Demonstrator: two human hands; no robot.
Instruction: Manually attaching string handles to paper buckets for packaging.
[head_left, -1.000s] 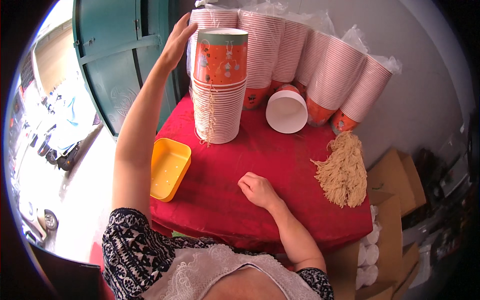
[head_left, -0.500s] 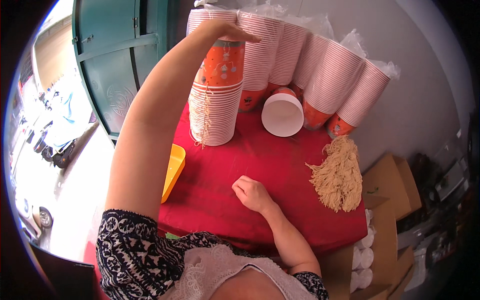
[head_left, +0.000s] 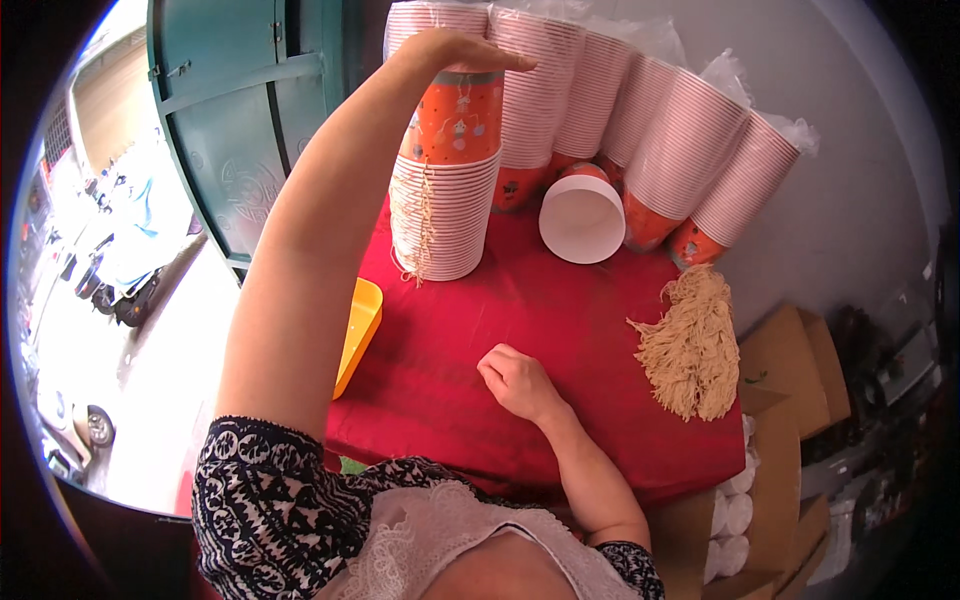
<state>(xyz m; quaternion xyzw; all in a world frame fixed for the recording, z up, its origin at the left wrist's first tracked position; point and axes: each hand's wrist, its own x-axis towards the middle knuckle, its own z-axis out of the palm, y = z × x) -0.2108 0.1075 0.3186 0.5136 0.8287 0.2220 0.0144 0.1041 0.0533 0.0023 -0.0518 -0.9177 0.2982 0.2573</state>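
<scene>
My left hand [head_left: 470, 50] lies flat, fingers stretched out, across the top of a tall stack of orange paper tubs [head_left: 455, 125] standing upside down. Below the topmost tub, many white rims sit nested, and thin beige strands [head_left: 424, 225] hang down the stack's side. My right hand [head_left: 518, 382] rests closed in a loose fist on the red tablecloth [head_left: 440, 370]; nothing shows in it. Further back, a single paper tub [head_left: 582, 222] lies on its side, its white inside facing me. On the right lies a heap of beige noodle-like strands [head_left: 690, 345].
Several tall stacks of tubs in clear plastic [head_left: 685, 165] line the table's back. A yellow tray [head_left: 358, 335] sits at the left edge, partly behind my left arm. Right of the table stands an open cardboard box [head_left: 775, 480] with white rolls [head_left: 738, 515]. A green metal door [head_left: 225, 130] is at left.
The whole view has shifted slightly, so things appear a little further right. My left hand stays on the stack and my right fist stays on the cloth.
</scene>
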